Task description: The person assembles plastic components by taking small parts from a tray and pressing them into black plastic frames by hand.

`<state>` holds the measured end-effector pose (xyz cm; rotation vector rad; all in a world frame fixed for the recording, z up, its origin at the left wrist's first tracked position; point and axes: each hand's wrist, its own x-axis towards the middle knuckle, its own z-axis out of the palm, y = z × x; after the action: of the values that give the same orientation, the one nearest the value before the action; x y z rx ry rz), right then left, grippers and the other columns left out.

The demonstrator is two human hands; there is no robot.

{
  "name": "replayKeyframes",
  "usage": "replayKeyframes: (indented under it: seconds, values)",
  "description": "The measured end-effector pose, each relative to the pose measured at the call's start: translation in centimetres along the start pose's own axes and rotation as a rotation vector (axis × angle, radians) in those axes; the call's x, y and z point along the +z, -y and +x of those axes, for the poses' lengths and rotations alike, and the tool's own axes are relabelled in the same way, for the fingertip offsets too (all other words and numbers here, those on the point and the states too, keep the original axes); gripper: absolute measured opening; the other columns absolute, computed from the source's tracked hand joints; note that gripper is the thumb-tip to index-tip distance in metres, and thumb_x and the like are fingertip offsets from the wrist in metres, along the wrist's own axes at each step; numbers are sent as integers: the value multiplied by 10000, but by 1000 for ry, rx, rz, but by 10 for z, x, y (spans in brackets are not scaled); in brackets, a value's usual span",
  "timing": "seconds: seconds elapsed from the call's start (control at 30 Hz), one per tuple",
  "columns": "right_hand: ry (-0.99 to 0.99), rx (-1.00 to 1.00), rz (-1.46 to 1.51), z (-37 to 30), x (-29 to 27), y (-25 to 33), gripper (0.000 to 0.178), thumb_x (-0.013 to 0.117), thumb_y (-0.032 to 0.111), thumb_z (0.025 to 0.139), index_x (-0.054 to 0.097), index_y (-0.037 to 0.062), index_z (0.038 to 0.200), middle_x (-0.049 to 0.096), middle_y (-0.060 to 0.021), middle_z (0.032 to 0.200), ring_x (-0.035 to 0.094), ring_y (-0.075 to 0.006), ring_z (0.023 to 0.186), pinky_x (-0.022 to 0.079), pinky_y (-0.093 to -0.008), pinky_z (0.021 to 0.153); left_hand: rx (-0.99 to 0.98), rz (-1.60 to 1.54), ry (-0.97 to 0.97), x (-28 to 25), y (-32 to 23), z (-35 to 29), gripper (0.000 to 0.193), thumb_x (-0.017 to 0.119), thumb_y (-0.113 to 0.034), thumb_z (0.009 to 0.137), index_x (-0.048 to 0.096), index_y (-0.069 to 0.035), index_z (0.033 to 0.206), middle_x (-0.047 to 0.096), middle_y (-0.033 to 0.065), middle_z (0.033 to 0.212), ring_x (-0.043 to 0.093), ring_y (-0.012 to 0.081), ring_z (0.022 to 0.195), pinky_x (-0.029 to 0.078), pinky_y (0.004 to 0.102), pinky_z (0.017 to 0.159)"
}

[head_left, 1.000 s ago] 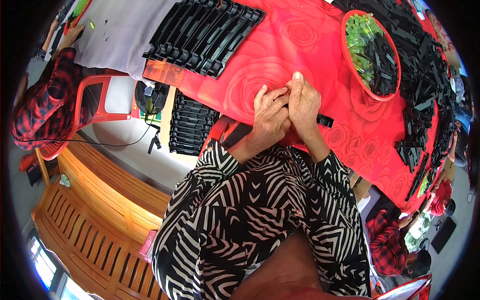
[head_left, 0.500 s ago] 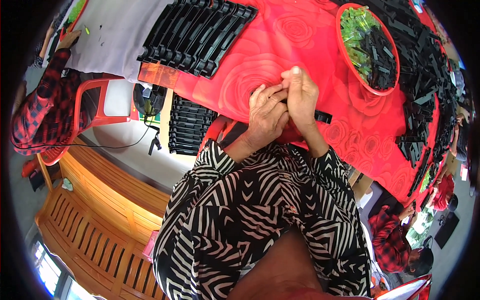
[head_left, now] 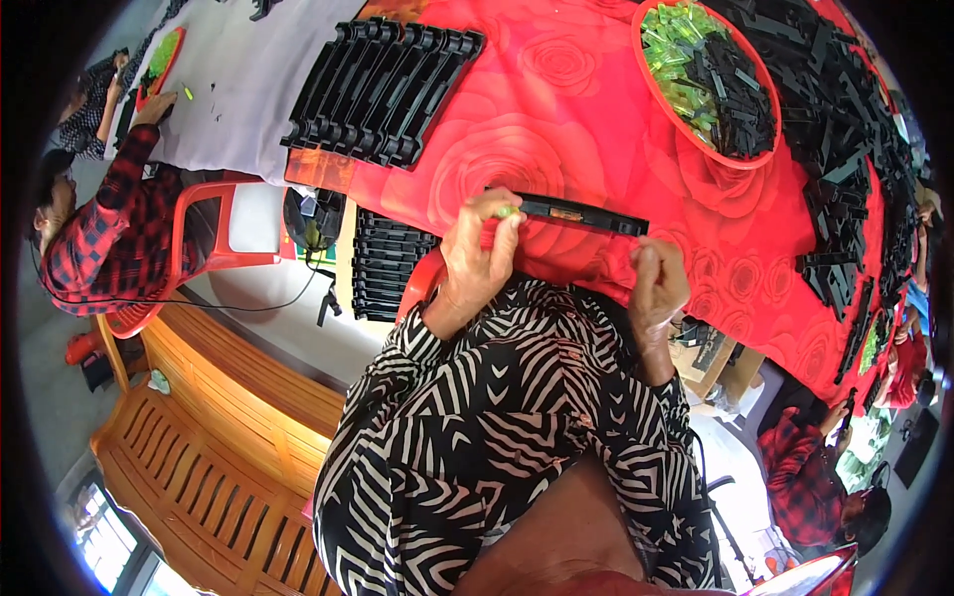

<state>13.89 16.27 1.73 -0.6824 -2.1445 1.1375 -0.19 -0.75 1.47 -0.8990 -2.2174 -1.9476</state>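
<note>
A long black plastic strip (head_left: 608,220) lies on the red rose-patterned tablecloth (head_left: 556,65) close in front of me, a small yellowish patch at its middle. My left hand (head_left: 475,258) is at the strip's left end, thumb and forefinger pinched on a small light-green piece (head_left: 507,211). By the right end, my right hand (head_left: 658,283) is closed with its fingers curled together. What it may hold is too small to make out. A red-rimmed basket (head_left: 778,127) beyond it contains green translucent pieces (head_left: 668,50) and small black parts (head_left: 730,89).
A row of black strips (head_left: 383,89) lies at the far left of the cloth. Loose black parts (head_left: 840,179) are heaped at the right. More strips (head_left: 390,266) are stacked below the table edge. A red chair (head_left: 204,233), a wooden bench (head_left: 209,467) and other people surround the table.
My hands have parted, the left moving left and the right moving right and nearer. The black strip, mostly hidden before, now shows fully between them. The green piece has come into view.
</note>
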Motion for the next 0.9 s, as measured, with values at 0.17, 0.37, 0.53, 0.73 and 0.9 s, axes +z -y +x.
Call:
replayKeyframes:
  seconds: [0.17,0.37,0.53,0.73,0.9]
  values:
    - [74,-240,-36,-8,16,-5,111,587,-34,840,611,-39,949,608,-154,785,594,-254,673,482,-318,627,96,91,62,2,7,-20,199,654,42,797,557,15,968,632,165,905,645,287,797,517,321,698]
    - [292,-117,203,-11,14,16,230,655,-13,814,594,-16,1035,600,-131,866,597,-209,692,489,-292,622,153,134,199,15,-11,-20,231,693,41,755,601,21,967,626,161,910,639,293,801,526,336,697]
    - [303,-86,216,-22,12,20,244,672,-6,810,598,5,1042,600,-131,887,613,-227,746,504,-300,650,212,89,334,27,-10,-33,229,699,35,743,606,27,952,606,153,912,622,288,779,518,348,669]
    - [256,-67,234,-19,4,14,168,666,8,822,609,3,981,615,-121,865,610,-228,760,489,-305,660,328,88,412,38,-7,-27,266,715,-7,731,601,25,970,594,149,922,609,293,780,500,357,662]
    - [-42,197,303,6,-10,-15,119,616,53,864,620,-18,959,636,-76,808,578,-132,711,456,-264,620,483,355,332,42,-13,-3,327,740,-59,709,627,-8,1011,601,122,997,587,286,863,450,394,753]
